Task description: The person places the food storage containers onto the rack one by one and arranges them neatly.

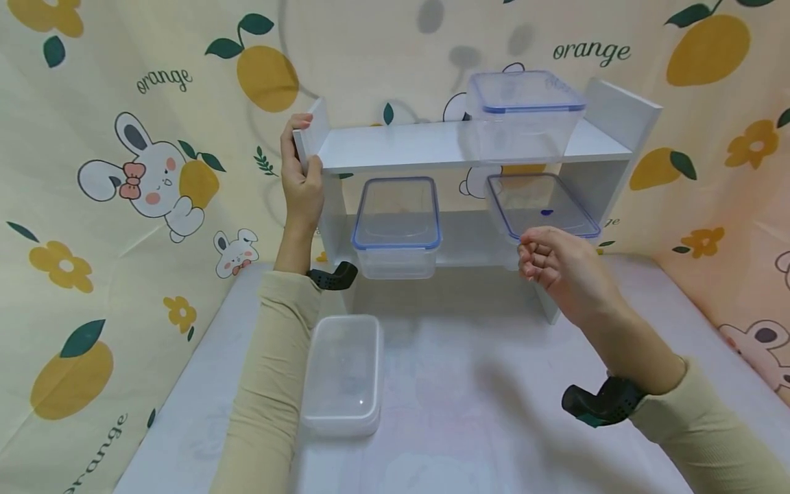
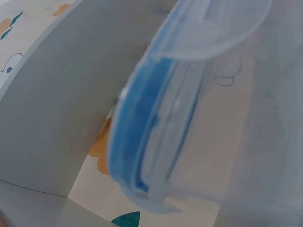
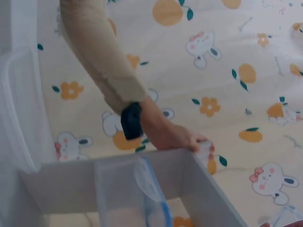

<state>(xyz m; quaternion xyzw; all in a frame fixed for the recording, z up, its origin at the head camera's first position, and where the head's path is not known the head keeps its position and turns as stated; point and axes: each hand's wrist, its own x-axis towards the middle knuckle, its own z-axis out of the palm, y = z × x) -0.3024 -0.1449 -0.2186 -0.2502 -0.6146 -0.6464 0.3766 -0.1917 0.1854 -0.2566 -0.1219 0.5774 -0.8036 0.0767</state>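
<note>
My left hand (image 1: 302,175) grips the raised left side panel of a white shelf unit (image 1: 395,145), thumb in front and fingers over the edge. In front of the right lidded container (image 1: 543,199) on the lower shelf is my right hand (image 1: 564,271), its fingers loosely bent with nothing seen between them. That container has a blue-edged clear lid with a small dark blue mark. Another blue-edged clear container (image 1: 398,226) sits left of it, its blue edge (image 2: 137,127) close up in the left wrist view. A third clear container (image 1: 524,113) stands on the top shelf.
On the white tabletop (image 1: 444,412), a translucent box with a whitish lid (image 1: 342,374) lies front left, below the shelf. Fabric printed with oranges and rabbits (image 1: 166,165) hangs behind and at the sides. The shelf's right side panel (image 1: 617,130) rises beside the top container.
</note>
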